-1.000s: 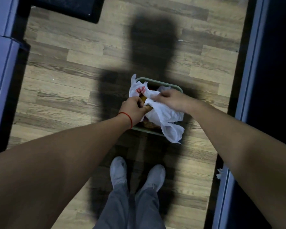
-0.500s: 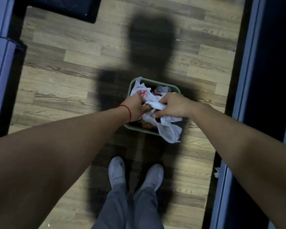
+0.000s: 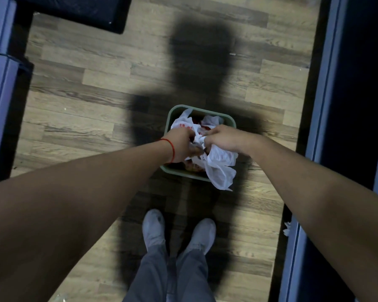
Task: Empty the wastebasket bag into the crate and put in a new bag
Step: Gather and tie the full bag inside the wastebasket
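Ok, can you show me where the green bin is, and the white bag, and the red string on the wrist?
green bin [image 3: 206, 110], head view, on its far rim.
white bag [image 3: 219, 168], head view, on the loose part hanging over the near rim.
red string [image 3: 172, 149], head view, on the band around the left wrist.

The left hand [image 3: 182, 146] and right hand [image 3: 224, 138] are covering the middle of the white bag [image 3: 219, 165] inside the green wastebasket [image 3: 202, 110], hiding the fingertips; the contents under the bag are showing only as dim reddish-brown patches, too dark to identify; the red print on the bag is staying too blurred to read.
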{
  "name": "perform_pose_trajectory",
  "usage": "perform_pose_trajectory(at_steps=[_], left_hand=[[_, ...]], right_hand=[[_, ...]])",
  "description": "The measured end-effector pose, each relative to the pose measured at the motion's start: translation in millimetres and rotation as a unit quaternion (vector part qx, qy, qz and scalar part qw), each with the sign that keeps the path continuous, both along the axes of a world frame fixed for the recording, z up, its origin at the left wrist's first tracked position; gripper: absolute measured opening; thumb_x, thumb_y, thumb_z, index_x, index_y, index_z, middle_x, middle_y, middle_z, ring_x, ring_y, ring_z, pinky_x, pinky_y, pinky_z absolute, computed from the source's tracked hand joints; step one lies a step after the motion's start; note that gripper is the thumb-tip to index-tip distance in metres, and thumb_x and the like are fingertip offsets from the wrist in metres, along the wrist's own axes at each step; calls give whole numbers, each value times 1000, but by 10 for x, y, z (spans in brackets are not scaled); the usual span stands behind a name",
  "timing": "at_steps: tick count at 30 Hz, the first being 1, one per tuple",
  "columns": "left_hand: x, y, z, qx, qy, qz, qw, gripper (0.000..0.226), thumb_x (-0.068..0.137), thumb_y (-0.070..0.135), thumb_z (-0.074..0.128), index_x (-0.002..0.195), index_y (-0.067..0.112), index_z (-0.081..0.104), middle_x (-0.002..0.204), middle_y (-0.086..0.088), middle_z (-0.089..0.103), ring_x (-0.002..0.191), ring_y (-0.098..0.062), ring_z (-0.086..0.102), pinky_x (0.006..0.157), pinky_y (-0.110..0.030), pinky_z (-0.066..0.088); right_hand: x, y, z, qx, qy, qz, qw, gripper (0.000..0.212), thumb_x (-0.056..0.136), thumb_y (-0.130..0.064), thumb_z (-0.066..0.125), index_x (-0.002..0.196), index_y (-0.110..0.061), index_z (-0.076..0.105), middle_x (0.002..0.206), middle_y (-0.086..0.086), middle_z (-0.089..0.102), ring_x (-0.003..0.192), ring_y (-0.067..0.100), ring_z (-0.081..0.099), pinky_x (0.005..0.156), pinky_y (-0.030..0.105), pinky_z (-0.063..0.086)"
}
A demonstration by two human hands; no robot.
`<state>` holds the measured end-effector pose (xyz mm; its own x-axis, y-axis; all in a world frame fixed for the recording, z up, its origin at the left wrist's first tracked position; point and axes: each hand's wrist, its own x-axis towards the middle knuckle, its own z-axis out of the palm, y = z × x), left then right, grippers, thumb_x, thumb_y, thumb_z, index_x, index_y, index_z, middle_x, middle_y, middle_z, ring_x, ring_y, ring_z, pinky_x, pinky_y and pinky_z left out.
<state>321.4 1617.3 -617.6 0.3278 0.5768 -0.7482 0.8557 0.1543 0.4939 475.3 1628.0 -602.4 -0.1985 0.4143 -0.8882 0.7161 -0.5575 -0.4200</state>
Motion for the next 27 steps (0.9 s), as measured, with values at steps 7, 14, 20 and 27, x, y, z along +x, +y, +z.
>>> perform_pose_trajectory(at_steps=[7,14,20,27], left_hand=[[115,-152,-5,148,9,75,986,36,94,39,52,117,12,59,115,-12,63,102,-28,60,80,-36,48],[74,-239,-22,145,-5,105,984,35,89,31,63,117,15,52,106,-9,65,97,-23,62,74,-30,46],[-26,-318,39,178,-19,66,982,42,86,19,65,118,21,37,106,-8,65,92,-24,65,78,-39,56],[-145,-325,79,265,-29,164,950,24,95,22,49,117,16,58,111,-9,67,100,-28,63,85,-45,55]], right_hand=[[123,19,-51,-78,2,-175,981,17,94,-23,55,101,-12,66,103,13,72,98,30,69,96,43,53],[122,-59,-174,3,8,-299,954,15,84,-14,70,100,-16,70,98,7,71,91,21,70,77,36,59],[58,-51,-214,54,-16,-398,916,11,88,-9,60,89,-19,66,98,8,67,88,24,67,77,40,58],[25,-135,-216,258,-65,-282,922,20,85,1,59,78,-17,57,78,-1,58,69,11,53,59,20,41]])
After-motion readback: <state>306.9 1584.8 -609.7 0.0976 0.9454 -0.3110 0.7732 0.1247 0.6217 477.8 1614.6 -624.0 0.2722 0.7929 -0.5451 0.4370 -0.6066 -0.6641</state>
